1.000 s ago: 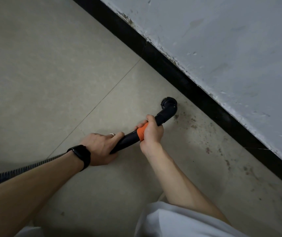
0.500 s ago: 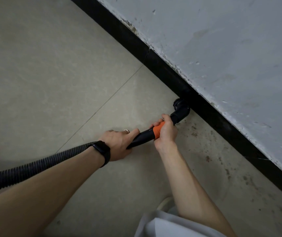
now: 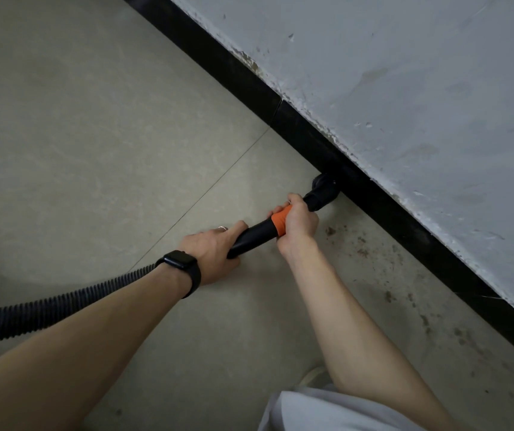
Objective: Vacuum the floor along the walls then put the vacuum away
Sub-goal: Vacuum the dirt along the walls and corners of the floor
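A black vacuum wand (image 3: pixel 254 236) with an orange collar (image 3: pixel 280 220) ends in a bent round brush nozzle (image 3: pixel 322 189). The nozzle presses against the foot of the black skirting board (image 3: pixel 383 202). My right hand (image 3: pixel 299 222) grips the wand at the orange collar, just behind the nozzle. My left hand (image 3: pixel 215 250), with a black watch on the wrist, holds the wand's rear end. A ribbed black hose (image 3: pixel 53 304) runs from there to the left edge of the view.
Beige floor tiles (image 3: pixel 109 135) stretch to the left, with a grout line running diagonally. Brown dirt specks (image 3: pixel 361 250) lie on the floor along the skirting, right of the nozzle. The grey wall (image 3: pixel 420 88) has chipped paint. My shoe tip (image 3: pixel 313 376) shows at the bottom.
Both hands have pushed the wand forward, so the nozzle moved from the open floor up against the skirting board. More of the hose has come into view.
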